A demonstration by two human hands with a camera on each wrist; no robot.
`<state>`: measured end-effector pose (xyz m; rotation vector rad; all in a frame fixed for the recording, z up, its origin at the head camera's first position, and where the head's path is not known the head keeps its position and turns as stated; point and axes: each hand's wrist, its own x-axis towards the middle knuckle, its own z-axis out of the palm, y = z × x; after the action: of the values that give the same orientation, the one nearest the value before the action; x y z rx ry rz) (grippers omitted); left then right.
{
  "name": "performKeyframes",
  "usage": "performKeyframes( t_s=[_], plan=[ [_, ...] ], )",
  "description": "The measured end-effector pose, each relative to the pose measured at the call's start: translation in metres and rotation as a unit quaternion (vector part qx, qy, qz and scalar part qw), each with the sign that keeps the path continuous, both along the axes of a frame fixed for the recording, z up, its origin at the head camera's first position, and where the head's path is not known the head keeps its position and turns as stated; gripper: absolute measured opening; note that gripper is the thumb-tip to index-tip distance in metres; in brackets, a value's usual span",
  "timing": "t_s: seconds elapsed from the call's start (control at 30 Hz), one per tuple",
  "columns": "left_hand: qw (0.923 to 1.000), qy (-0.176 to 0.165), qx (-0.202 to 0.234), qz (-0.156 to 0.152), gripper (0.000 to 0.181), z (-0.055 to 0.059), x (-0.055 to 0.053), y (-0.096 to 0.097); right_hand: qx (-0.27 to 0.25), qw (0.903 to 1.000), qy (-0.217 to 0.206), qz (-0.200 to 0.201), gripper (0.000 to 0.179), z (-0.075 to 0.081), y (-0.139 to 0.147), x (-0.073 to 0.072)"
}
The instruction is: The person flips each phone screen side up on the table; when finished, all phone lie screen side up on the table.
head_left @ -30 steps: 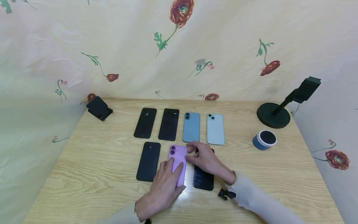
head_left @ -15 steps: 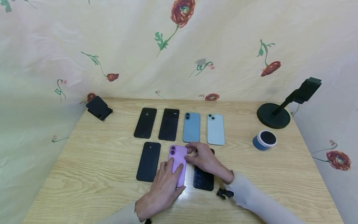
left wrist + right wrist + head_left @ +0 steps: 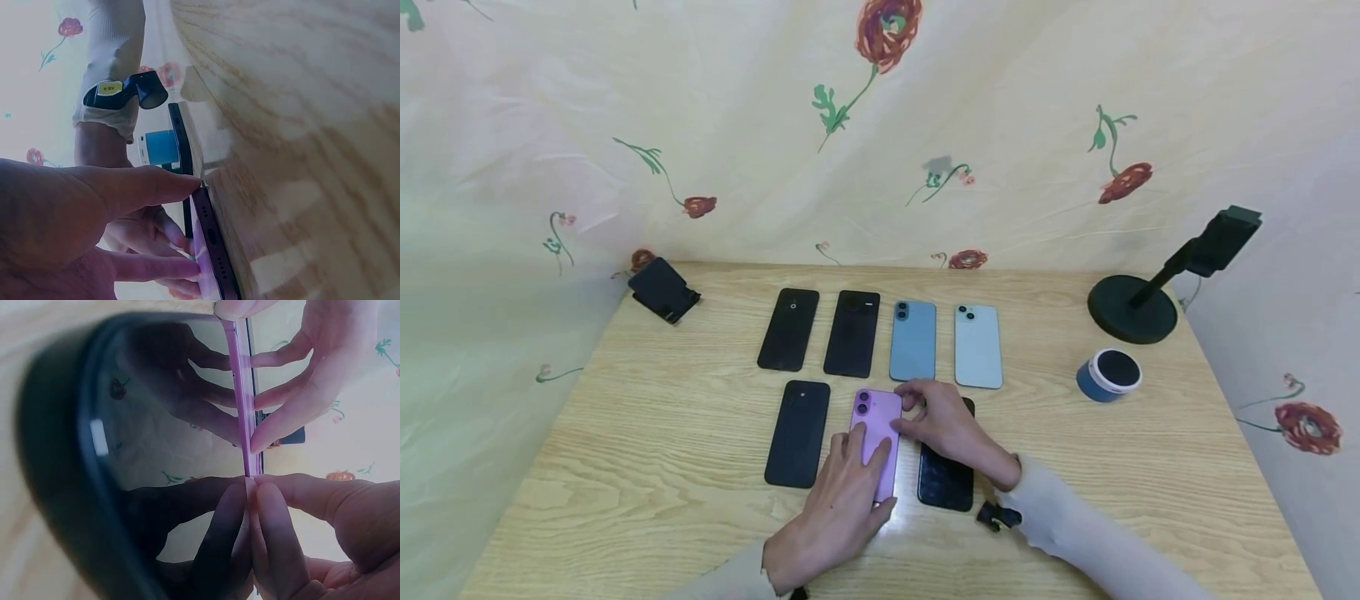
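A purple phone [image 3: 883,410] lies on the wooden table, back and twin lenses facing up. My left hand [image 3: 829,510] rests over its lower half, fingers spread on the back; in the left wrist view the thumb [image 3: 147,187] touches its bottom corner. At the upper right corner, my right hand [image 3: 951,422] has index finger and thumb against the phone's edge. The right wrist view shows those fingertips [image 3: 269,490] close together at the purple edge [image 3: 245,425]. Below the right hand lies a glossy black phone [image 3: 946,482], its upper part hidden.
Left of the purple phone is a black phone [image 3: 797,435]. Behind stand in a row two dark phones [image 3: 787,330] [image 3: 852,335], a blue phone [image 3: 913,343] and a pale blue phone [image 3: 978,348]. A folded black stand [image 3: 664,290], a round-based stand [image 3: 1132,310] and a blue tub [image 3: 1108,377] sit farther out.
Both hands stay at the purple phone, which keeps its place. The right hand and forearm have shifted very slightly left.
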<state>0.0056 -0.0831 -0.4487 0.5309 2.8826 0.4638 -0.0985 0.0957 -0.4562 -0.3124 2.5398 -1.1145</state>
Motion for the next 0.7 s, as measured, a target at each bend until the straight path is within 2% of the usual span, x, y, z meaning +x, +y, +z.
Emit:
performKeyframes(
  t_s=[0.7],
  plan=[
    [0.9999,0.015,-0.002,-0.007,0.073,0.0006,-0.0011,0.0006,-0.002,1.0,0.008,0.005,0.045,0.0009,-0.0003,0.0005]
  ],
)
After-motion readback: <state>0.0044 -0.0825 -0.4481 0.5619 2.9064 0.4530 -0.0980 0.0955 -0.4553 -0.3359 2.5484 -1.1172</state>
